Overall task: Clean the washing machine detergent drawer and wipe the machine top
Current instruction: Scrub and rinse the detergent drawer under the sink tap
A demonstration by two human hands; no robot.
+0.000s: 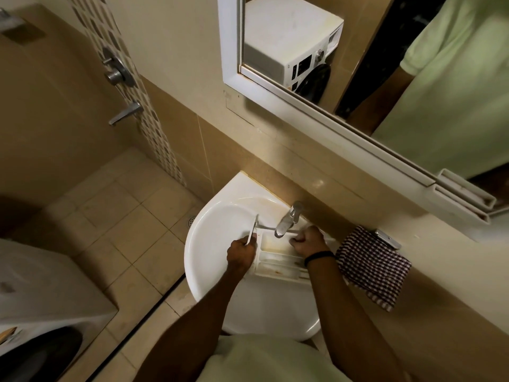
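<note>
The drawer point(278, 260) lies across the sink point(209, 224), right under the tap point(286, 220), with its open compartments facing up and brownish stains along its channels. Its flat front panel stands at the left end, tilted up over the basin.

The left hand point(241, 253) grips that front end, with fingers curled tight around the panel. The right hand point(308, 242) is at the far right end of the drawer, closed into a fist around its edge; whether it holds anything else there I cannot tell. A black band point(319, 256) sits on the right wrist. It is not clear whether water is running from the tap.

Just right of the sink, a checked cloth point(371, 268) hangs from a metal holder on the wall. The washing machine point(41, 293) stands at the near left on the tiled floor, well apart from the sink, and its top and front also show in the mirror point(303, 111) above. Shower fittings point(115, 68) are on the far left wall.
</note>
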